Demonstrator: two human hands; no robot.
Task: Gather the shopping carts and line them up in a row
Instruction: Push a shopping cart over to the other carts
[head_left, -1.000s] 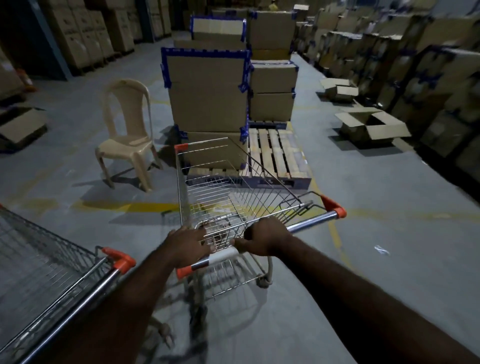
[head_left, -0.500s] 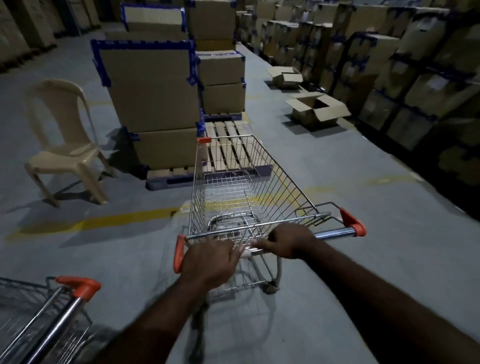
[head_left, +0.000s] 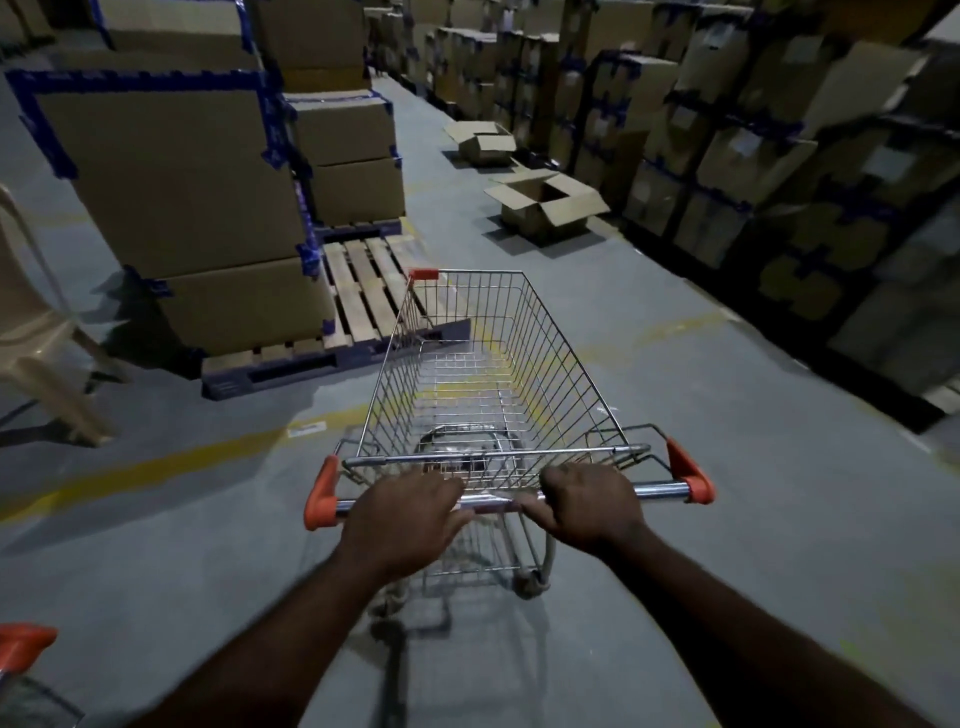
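Silver wire cart (head_left: 488, 374), orange handle caps (head_left: 688, 473)

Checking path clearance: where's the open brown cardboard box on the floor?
Head view, upper centre-right: the open brown cardboard box sits ahead and right of the silver wire shopping cart, beside the stacked cartons, with a second open box behind it.

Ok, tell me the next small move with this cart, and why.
Probably draw the shopping cart back toward the second cart at lower left: the left hand and right hand grip its handle, and a wooden pallet lies just beyond its front corner.
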